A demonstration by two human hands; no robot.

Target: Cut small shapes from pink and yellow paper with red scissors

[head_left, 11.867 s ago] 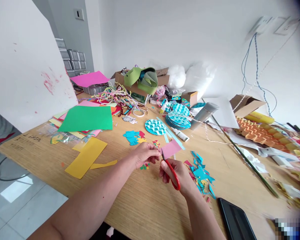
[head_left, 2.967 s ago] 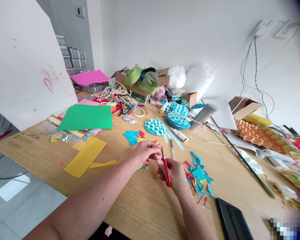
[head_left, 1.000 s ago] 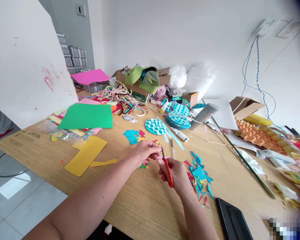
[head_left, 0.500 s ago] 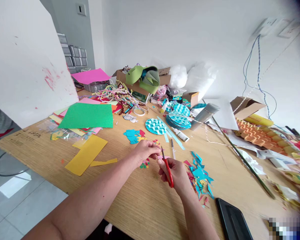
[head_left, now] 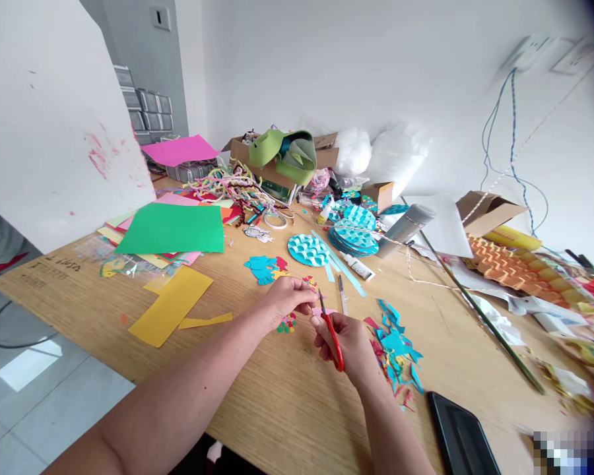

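My right hand (head_left: 344, 340) grips a pair of red-handled scissors (head_left: 332, 338), with the dark blades pointing up and away beside my left fingertips. The fingers of my left hand (head_left: 291, 300) are pinched together close to the blades; what they hold is too small and covered to make out. Small round paper bits (head_left: 287, 323) in red, green and other colours lie just below my left hand. Beyond it are blue fish-shaped paper cutouts (head_left: 261, 270), with red and yellow pieces at their side. A pen-like craft knife (head_left: 343, 295) lies past my right hand.
Blue, red and yellow paper scraps (head_left: 398, 346) are heaped to the right, near a black phone (head_left: 462, 435). Yellow paper (head_left: 171, 307) and a green sheet (head_left: 173, 229) lie left. Behind are blue scalloped discs (head_left: 308, 250), a glue tube (head_left: 358, 266) and a grey bottle (head_left: 406, 231).
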